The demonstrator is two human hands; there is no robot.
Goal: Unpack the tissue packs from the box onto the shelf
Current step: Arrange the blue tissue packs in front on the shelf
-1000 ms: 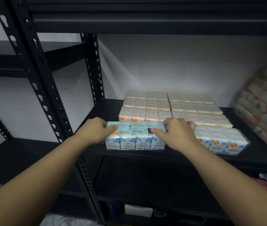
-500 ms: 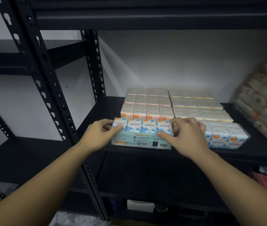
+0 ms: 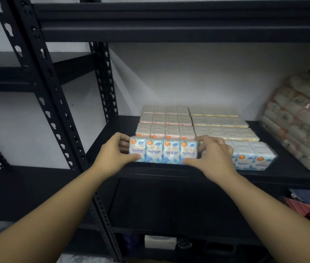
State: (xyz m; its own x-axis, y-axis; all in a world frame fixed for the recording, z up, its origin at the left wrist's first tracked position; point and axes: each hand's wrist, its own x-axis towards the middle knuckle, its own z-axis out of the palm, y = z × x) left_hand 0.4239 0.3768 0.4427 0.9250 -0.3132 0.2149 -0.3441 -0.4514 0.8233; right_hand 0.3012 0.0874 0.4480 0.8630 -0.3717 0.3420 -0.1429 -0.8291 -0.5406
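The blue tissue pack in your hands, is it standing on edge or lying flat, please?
On edge: the blue tissue pack shows its printed fronts, gripped at the ends by left hand and right hand.

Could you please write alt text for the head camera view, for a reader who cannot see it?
Both hands, left hand and right hand, grip the ends of a blue tissue pack at the front edge of a black metal shelf. Rows of pale tissue packs lie behind it, another blue pack to its right, and a large wrapped bundle at far right.
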